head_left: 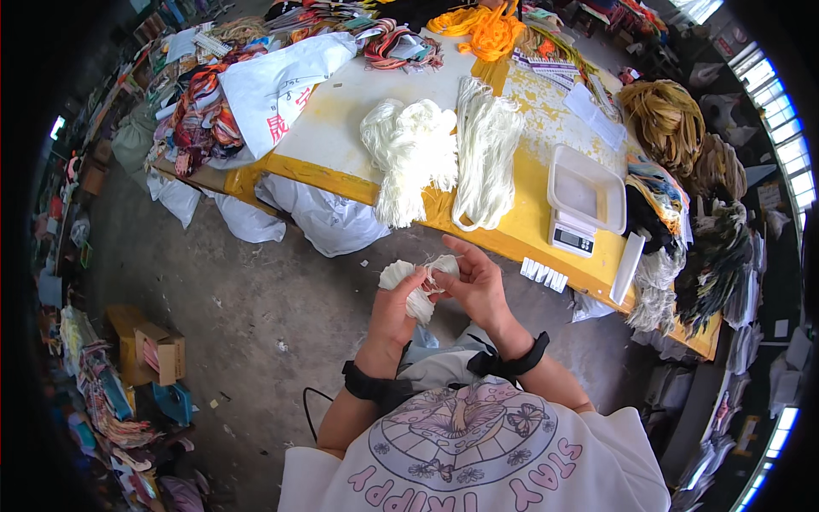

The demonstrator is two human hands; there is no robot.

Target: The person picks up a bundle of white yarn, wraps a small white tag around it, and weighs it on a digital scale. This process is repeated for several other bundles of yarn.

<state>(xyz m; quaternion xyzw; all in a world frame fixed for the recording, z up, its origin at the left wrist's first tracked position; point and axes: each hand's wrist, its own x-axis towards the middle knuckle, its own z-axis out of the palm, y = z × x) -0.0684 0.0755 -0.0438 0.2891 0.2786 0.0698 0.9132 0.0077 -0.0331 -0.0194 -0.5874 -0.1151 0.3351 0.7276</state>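
A small bundle of white yarn (418,305) is held up in front of my body, just off the table's near edge. My left hand (395,309) is closed around it, with the thumb pressed on top. The fingers of my right hand (478,286) pinch at the yarn's right part, where loose strands stick out; the index finger points up and away. On the table beyond lie a thick heap of white yarn (408,141) and, beside it, a long looped white skein (486,166).
The yellow-edged table (333,175) runs across in front of me. On its right stands a scale (572,239) bearing a clear plastic tub (589,183). Orange yarn (490,34) lies at the back, brown skeins (664,124) hang right, and white bags (320,218) sit underneath.
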